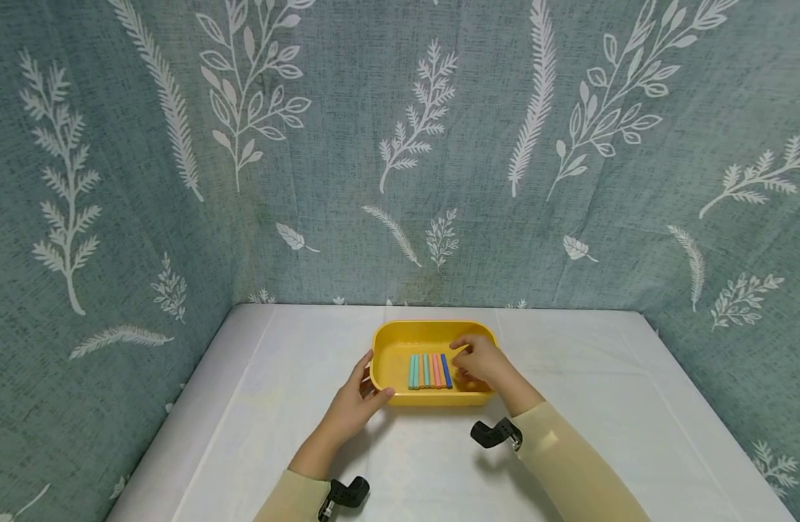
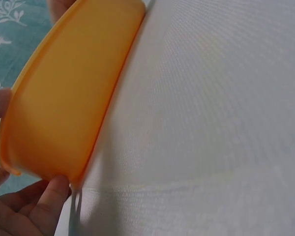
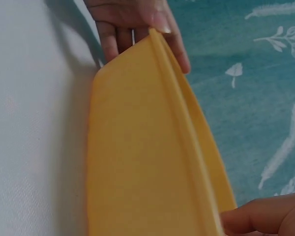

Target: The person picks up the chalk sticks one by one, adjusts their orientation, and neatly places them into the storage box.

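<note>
A yellow plastic tray (image 1: 416,399) with rounded corners stands in front of me. My left hand (image 1: 356,406) grips its left end, thumb over the front corner of the rim and fingers along the outer side; the left wrist view shows these fingertips (image 2: 55,196) against the wall. Inside the tray lies a side-by-side row of several thin chalk-like sticks (image 1: 427,371), turquoise, orange, pink and blue. My right hand (image 1: 483,360) reaches over the tray's right end, fingers loosely bent just right of the dark blue stick (image 1: 446,371), with nothing visible between them. The tray wall hides the sticks in both wrist views.
The tray is on a white-covered table (image 1: 276,377). Behind and at both sides hangs a blue-green cloth (image 1: 335,239) with white leaf patterns. Black wrist cameras (image 1: 496,433) are worn at both sleeves.
</note>
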{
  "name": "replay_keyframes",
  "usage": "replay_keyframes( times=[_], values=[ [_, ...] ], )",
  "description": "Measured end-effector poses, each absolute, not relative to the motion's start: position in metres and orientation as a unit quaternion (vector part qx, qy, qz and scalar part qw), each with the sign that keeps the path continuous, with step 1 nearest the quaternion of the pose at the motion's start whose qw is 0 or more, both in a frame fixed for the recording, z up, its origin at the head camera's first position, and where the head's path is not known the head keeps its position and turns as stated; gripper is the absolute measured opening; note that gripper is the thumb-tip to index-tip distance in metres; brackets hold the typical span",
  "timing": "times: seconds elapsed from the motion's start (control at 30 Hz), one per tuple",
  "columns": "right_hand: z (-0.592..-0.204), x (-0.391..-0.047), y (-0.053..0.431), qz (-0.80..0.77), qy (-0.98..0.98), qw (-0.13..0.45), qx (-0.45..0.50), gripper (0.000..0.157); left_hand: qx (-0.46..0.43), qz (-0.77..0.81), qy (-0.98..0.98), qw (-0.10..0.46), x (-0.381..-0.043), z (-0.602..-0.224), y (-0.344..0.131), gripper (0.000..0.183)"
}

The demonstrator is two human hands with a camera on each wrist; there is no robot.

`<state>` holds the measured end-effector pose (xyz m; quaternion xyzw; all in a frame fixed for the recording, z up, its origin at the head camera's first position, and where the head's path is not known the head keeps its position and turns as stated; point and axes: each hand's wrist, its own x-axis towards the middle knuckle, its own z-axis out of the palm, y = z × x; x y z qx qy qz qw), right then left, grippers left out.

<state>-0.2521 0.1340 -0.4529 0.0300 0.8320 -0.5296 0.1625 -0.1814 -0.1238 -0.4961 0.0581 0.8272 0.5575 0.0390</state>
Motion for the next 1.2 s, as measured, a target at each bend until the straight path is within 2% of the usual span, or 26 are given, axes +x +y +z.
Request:
replay_keyframes(
  times=[0.27,0.47,0.73,0.97,1.2],
  values=[
    [-0.442,-0.24,0.147,-0.485,0.867,0.111,0.005,0.031,0.067,0.567,0.819,0.052,-0.171,-0.473,-0.122,0.088],
    [-0.434,-0.232,0.157,-0.48,0.871,0.103,0.015,0.032,0.073,0.561,0.823,0.051,-0.163,-0.458,-0.12,0.089],
    [-0.432,-0.224,0.171,-0.471,0.878,0.084,0.013,0.032,0.072,0.568,0.818,0.058,-0.164,-0.459,-0.121,0.089],
    [-0.433,-0.213,0.188,-0.477,0.877,0.045,-0.023,0.03,0.076,0.564,0.821,0.051,-0.164,-0.46,-0.121,0.089],
    [-0.435,-0.204,0.204,-0.464,0.884,0.012,-0.049,0.033,0.069,0.568,0.819,0.052,-0.176,-0.482,-0.125,0.09]
  ],
)
